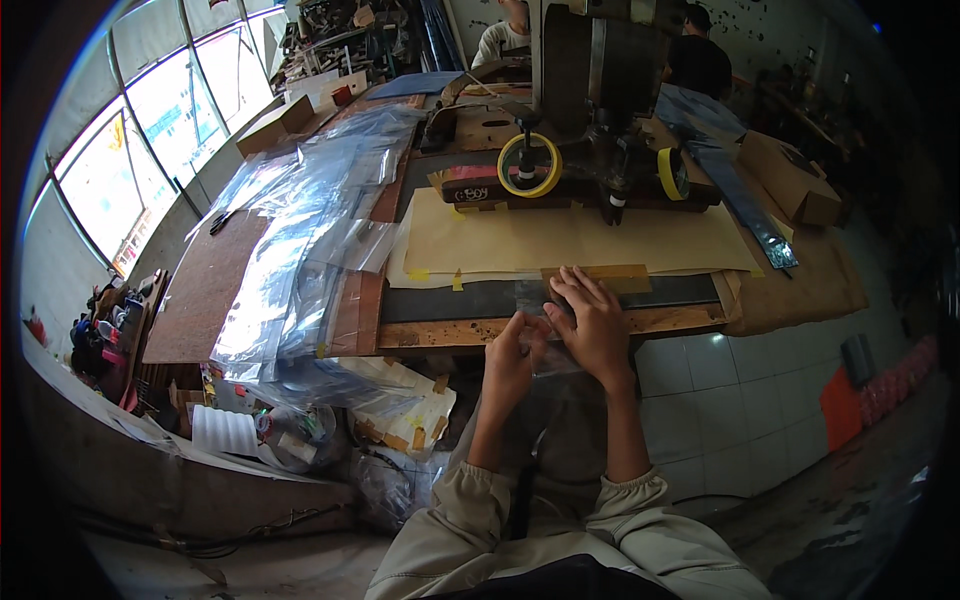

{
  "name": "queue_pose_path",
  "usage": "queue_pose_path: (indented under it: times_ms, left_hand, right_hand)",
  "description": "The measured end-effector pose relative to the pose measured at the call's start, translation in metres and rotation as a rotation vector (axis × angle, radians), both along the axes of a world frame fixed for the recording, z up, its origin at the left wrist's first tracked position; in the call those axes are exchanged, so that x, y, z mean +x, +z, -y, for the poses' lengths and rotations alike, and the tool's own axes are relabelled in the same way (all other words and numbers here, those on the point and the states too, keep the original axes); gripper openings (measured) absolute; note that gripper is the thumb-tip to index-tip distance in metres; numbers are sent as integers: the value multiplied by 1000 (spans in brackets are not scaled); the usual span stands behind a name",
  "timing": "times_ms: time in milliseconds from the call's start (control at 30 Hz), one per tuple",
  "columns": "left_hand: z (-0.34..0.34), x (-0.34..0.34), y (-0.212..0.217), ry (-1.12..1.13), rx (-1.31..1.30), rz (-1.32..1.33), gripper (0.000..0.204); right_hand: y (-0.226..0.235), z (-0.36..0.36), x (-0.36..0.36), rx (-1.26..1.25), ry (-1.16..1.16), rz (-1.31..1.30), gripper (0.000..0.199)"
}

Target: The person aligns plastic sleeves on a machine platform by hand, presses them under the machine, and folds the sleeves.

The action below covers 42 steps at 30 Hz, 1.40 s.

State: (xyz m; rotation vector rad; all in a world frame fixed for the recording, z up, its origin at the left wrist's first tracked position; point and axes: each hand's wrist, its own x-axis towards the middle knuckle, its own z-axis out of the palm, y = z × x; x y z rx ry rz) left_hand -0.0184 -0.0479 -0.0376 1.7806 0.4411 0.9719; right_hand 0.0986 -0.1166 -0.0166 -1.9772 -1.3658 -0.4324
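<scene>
A piece of clear plastic film [540, 352] spans the gap between my hands at the table's front edge. My left hand [508, 358] is closed, its thumb and fingers pinching the film's left side. My right hand [592, 325] has its fingers stretched forward, the tips reaching a brown tape strip [625, 279] on the front of a cream sheet [590, 243]; its thumb lies near the film. Under the sheet's front edge runs a dark work surface [440, 303] with a wooden front strip [450, 333]. What my right palm covers is hidden.
A heavy press machine [572, 70] stands over the cream sheet, with yellow tape rolls [556, 170] on it. Clear plastic sheets [300, 255] pile up at left, hanging past the edge. Cardboard boxes [790, 180] sit at right. Two people [698, 60] are beyond the machine.
</scene>
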Motion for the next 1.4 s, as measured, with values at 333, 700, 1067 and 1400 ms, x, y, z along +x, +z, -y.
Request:
queue_pose_path:
  times_ms: [333, 700, 1067, 1400]
  left_hand:
    - [1, 0, 2, 11, 5, -5, 7]
    - [2, -1, 4, -2, -66, -41, 8]
    - [1, 0, 2, 3, -30, -31, 8]
    - [0, 1, 1, 13, 27, -2, 9]
  right_hand:
    - [0, 0, 0, 5, -1, -3, 36]
    - [0, 0, -1, -4, -7, 4, 37]
    - [-2, 0, 1, -9, 4, 1, 36]
    - [-2, 0, 2, -16, -2, 8, 36]
